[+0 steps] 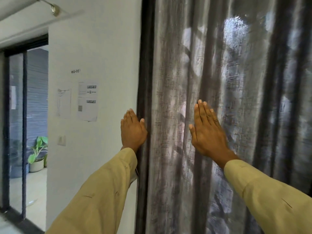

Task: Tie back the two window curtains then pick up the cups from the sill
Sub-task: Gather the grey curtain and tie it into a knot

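The grey curtain (236,81) hangs shut and fills the right side of the frame. The left hand (133,130) lies flat at its left edge by the white wall (94,48), fingers straight and together. The right hand (208,134) presses flat on its folds, fingers together.

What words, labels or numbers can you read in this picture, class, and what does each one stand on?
"WS-05": a label on the wall, above two sheets.
No line can be quoted from the right sheet: its print and square code are too blurred to read.
The left sheet shows a line drawing with no legible words.
The curtain has no text.
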